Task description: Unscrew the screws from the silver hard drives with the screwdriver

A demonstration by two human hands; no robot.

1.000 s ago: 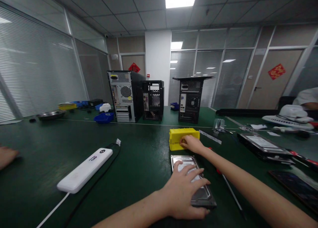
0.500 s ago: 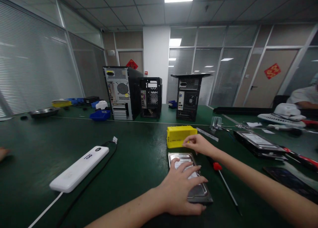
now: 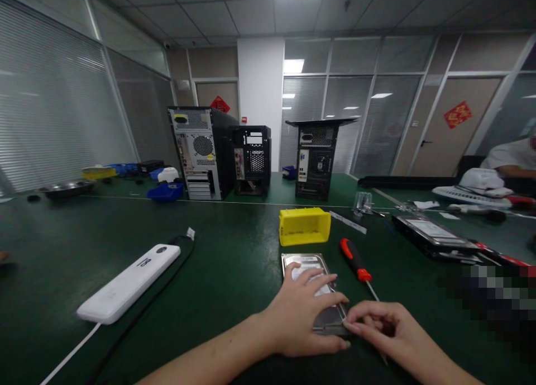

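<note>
A silver hard drive (image 3: 307,258) lies flat on the green table. My left hand (image 3: 304,312) rests on top of it, fingers spread across its face, with the thumb by its near edge. My right hand (image 3: 377,323) is closed in a pinch at the drive's near right corner; whatever its fingertips hold is hidden or too small to name. Behind the drive stands a yellow bin (image 3: 305,227), tipped on its side with its opening toward me. A red-and-black screwdriver (image 3: 355,260) lies to the drive's right, its shaft partly hidden by my right hand.
A white power strip (image 3: 129,284) with cables lies on the left. Computer cases (image 3: 203,153) stand at the back. Another hard drive (image 3: 435,234) sits on the right, near a white cap (image 3: 481,184). Someone in a white sleeve (image 3: 508,156) is at the far right.
My right hand has left the yellow bin and come back toward me, to the drive's near right corner. The screwdriver handle is now uncovered. My left hand stays on the drive.
</note>
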